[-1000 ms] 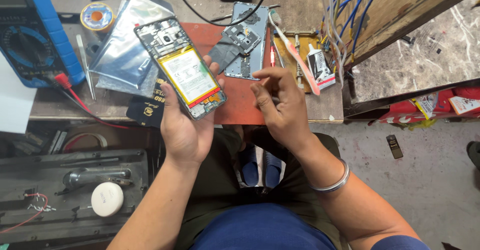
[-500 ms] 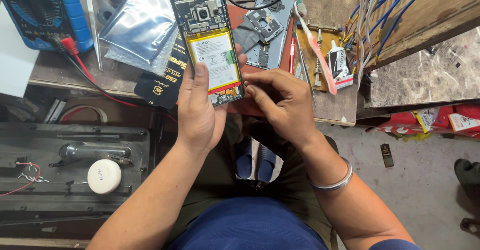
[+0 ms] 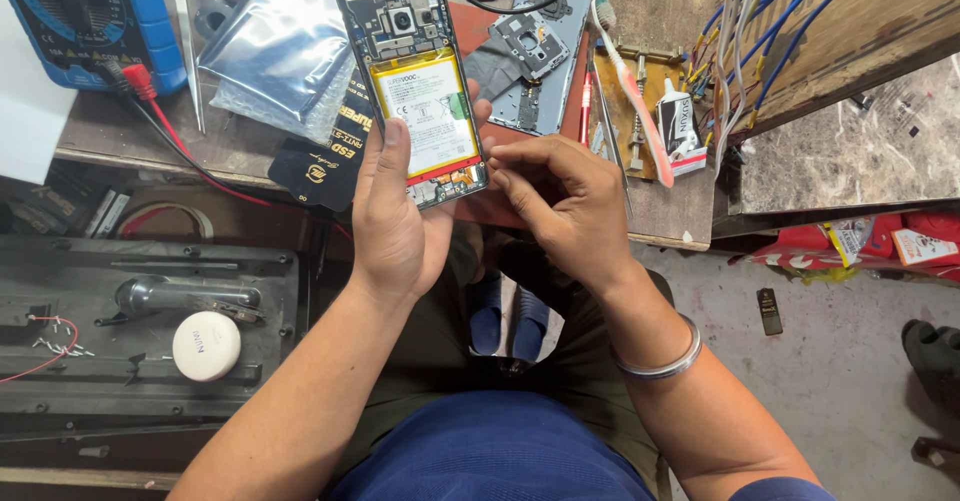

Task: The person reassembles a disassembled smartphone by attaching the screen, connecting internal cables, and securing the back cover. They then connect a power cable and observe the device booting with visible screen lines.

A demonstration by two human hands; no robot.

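Phone: an opened smartphone with its back cover off (image 3: 415, 86), showing a pale yellow-edged battery and dark circuit boards, held upright over the near edge of the bench, left of centre.
Left hand: the left hand (image 3: 395, 216) grips the phone from below, thumb lying along the battery, fingers wrapped behind it (clamped on the phone).
Right hand: the right hand (image 3: 565, 206) sits just right of the phone's lower end, fingertips pinched together near its bottom corner; whether they hold anything I cannot tell. A metal bangle (image 3: 660, 356) circles that wrist.
Bench: a worn wooden workbench (image 3: 150, 136) with a red mat (image 3: 480, 206) under the hands.
Just beyond: a grey phone back shell with a loose black part on it (image 3: 540, 46), far right of the phone.
Left of phone: a shiny silver antistatic bag (image 3: 285, 46), a black packet (image 3: 325, 166) below it, metal tweezers (image 3: 190, 56), and a blue multimeter (image 3: 85, 16) with red lead at the far left.
Right side: a pink-handled toothbrush (image 3: 630, 86), a small glue tube (image 3: 678, 121), blue wires (image 3: 790, 21).
Near left: a dark tray with a white round disc (image 3: 205, 346).
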